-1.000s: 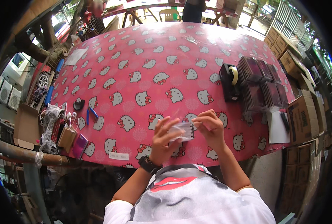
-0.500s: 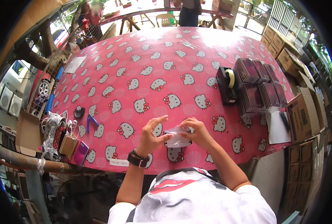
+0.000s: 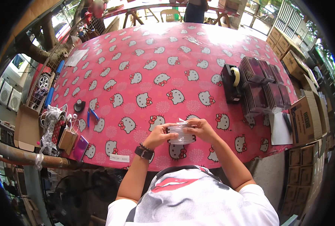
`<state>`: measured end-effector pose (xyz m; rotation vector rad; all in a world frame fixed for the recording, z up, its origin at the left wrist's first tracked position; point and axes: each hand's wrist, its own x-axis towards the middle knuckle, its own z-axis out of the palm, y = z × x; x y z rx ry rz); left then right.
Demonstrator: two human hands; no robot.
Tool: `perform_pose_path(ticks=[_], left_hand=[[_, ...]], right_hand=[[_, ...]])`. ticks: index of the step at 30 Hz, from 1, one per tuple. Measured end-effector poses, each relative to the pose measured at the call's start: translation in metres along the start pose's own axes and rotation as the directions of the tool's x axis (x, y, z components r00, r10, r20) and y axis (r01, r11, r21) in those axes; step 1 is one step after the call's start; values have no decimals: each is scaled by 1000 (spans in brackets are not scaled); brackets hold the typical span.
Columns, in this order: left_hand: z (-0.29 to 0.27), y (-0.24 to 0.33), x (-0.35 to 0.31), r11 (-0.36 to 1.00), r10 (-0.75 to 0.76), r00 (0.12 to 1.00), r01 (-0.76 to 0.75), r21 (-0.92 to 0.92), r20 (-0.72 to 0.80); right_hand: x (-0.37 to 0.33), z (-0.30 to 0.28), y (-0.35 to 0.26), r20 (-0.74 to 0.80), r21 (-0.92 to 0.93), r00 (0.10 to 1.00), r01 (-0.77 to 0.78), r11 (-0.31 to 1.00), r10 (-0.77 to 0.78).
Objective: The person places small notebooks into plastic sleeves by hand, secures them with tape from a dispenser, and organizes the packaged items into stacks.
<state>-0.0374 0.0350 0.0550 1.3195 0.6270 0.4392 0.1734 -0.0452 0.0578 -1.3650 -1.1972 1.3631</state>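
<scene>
In front of my chest, near the table's front edge, is a small stack of flat dark-edged pieces under clear plastic wrap. My left hand grips its left side, thumb on the near face and fingers at the back. The thumb and fingers of my right hand close on the wrap at the upper right. A pointed flap of plastic sticks up between the hands. What the stacked pieces are cannot be made out. A dark watch sits on my left wrist.
A black tape dispenser and several stacks of dark clear-sided cases stand at the right, by white paper and cardboard boxes. Blue-handled pliers, a purple case and a bundle of cables lie at the left.
Both hands have closed in on the wrapped stack; earlier their fingers were more spread and raised. A plastic flap now stands up at its top. The view has shifted slightly.
</scene>
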Motion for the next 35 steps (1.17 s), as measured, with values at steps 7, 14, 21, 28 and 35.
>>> perform_pose_path(ticks=[7, 14, 21, 28, 35], left_hand=[[5, 15, -14, 739, 377, 921, -365, 567, 101], [18, -7, -36, 398, 501, 851, -387, 832, 156], [35, -14, -32, 487, 670, 739, -370, 791, -67], [38, -23, -25, 650, 678, 681, -379, 659, -276], [41, -11, -19, 503, 701, 671, -225, 834, -242]], right_hand=[[-21, -1, -14, 155, -544, 870, 471, 694, -468], [-43, 8, -2, 254, -800, 803, 488, 349, -540], [-39, 34, 2, 0, -697, 724, 495, 519, -690], [-28, 45, -4, -219, -595, 807, 336, 730, -549], [-11, 26, -7, -244, -100, 962, 99, 990, -121]])
